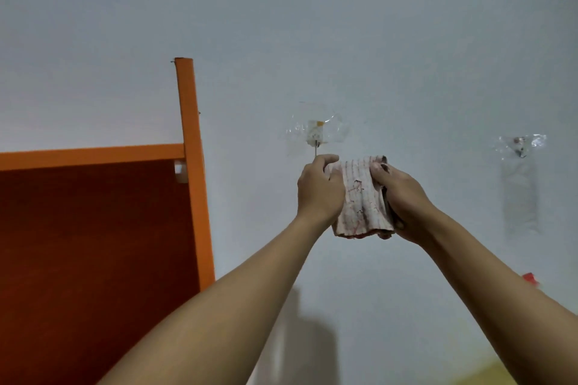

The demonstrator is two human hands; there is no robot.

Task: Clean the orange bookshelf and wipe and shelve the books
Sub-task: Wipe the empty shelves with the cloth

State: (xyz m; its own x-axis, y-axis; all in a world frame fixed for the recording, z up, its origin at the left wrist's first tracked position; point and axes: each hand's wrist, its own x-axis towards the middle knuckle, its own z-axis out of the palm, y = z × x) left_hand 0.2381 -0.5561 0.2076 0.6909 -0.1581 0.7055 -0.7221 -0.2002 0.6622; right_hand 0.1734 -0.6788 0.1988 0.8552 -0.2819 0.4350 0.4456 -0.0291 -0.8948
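Both hands hold a stained checked cloth [362,197] up near a wall hook [316,139]: left hand [319,191] and right hand [403,197] fingers curled around it. The orange bookshelf [190,147] stands left, untouched. Probably fetching the cloth; next, carry it to the shelf.

The light is dim and a bit grey-blue, so the wall [406,40] looks cool and flat. No lamp or window shows. A soft grey shadow [308,331] sits on the wall low down between the two arms, so the light seems to come from behind the person. The inside of the orange shelf [93,244] is dark and brownish, while its front edge is brighter. The clear sticky hook [316,131] gives off small shiny spots (the other hook [520,145] does too). The whole picture is a little soft and grainy. The shelf post leans, bent by the wide lens.
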